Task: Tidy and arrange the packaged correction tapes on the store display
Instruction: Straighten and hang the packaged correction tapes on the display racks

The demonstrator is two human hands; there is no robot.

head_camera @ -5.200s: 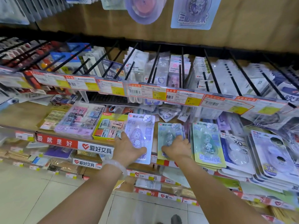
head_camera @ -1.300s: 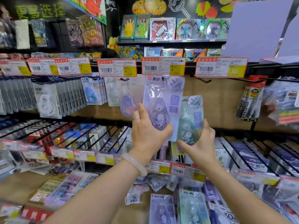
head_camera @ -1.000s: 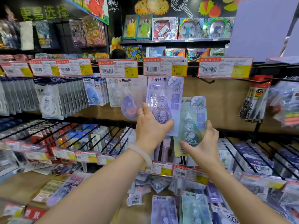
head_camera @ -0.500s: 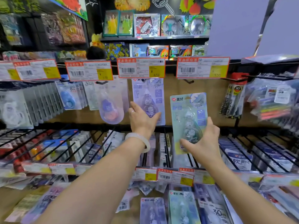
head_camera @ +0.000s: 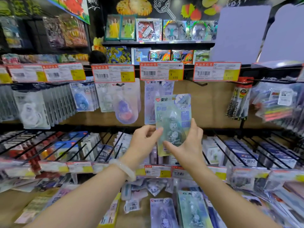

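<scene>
Pegboard wall ahead: both our left hand (head_camera: 144, 140) and right hand (head_camera: 187, 143) pinch the green carded correction tape pack (head_camera: 172, 119); next, we thread its hang hole onto the black peg (head_camera: 160, 82).

Store display: brown backboard (head_camera: 209, 102) fitted with black hooks, fronted by a row of price tags (head_camera: 161, 71). Packaged correction tapes are hung from the upper hooks, among them a purple pack (head_camera: 150, 102) and a white stack (head_camera: 32, 111) at far left. Below, black wire dividers (head_camera: 230, 148) are filled with upright packs. On the bottom shelf (head_camera: 144, 214), packs are laid flat.
</scene>
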